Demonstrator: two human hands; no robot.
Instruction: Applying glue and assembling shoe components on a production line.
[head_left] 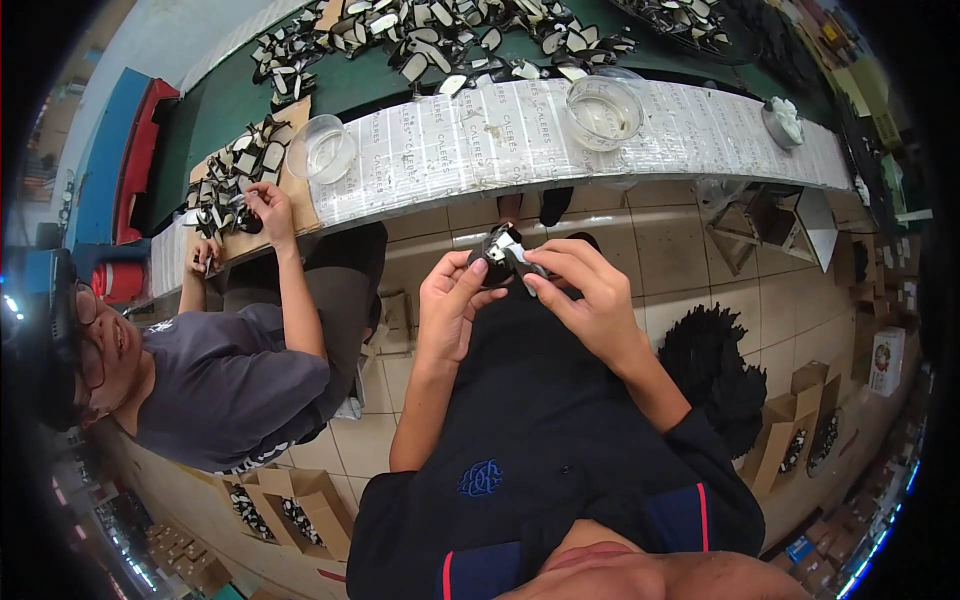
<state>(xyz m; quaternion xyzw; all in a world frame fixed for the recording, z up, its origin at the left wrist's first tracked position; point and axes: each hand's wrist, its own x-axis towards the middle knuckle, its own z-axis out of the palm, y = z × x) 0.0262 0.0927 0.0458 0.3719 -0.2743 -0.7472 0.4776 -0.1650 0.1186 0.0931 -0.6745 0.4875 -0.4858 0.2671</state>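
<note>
In front of my chest, above the floor, a small black piece with white patches (pixel 492 262) is gripped by my left hand (pixel 448 296), thumb on top and fingers curled beneath. It resembles the loose pieces on the bench; its exact kind is hard to make out. My right hand (pixel 588 292) pinches a whitish, cloth-like bit (pixel 524 262) between thumb and fingers, pressed against the right side of the black piece. Both hands are closed and almost meet at it.
A heap of black and cream pieces (pixel 430 45) covers the far green bench top (pixel 215 100). Clear round bowls (pixel 604 112) stand on its white-covered edge (pixel 470 140). At left, a co-worker (pixel 235 370) handles similar pieces on cardboard (pixel 298 190). Cartons (pixel 795 430) stand at right.
</note>
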